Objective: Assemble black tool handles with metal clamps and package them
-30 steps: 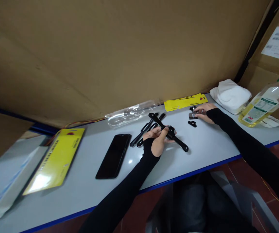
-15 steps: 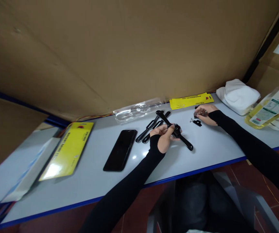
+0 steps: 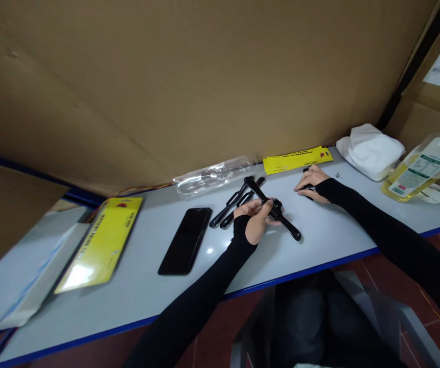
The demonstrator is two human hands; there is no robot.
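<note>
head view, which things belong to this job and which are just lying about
Likely the job:
- black tool, in the left hand
- small dark parts, at the right hand
- small metal pieces
- other black tools

Seemingly lying about:
- phone
- bottle
- white cloth
- clear plastic
- yellow cards

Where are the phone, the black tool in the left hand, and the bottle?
Phone (image 3: 185, 241), head view, middle of the screen.
Black tool (image 3: 276, 210), head view, central body.
Bottle (image 3: 419, 174), head view, on the label.

You've a clear bottle (image 3: 419, 171): white bundle (image 3: 371, 153) just left of it, labelled cardboard (image 3: 421, 115) behind it, black phone (image 3: 185, 241) well to its left, flat on your worktop (image 3: 131, 276).
</note>
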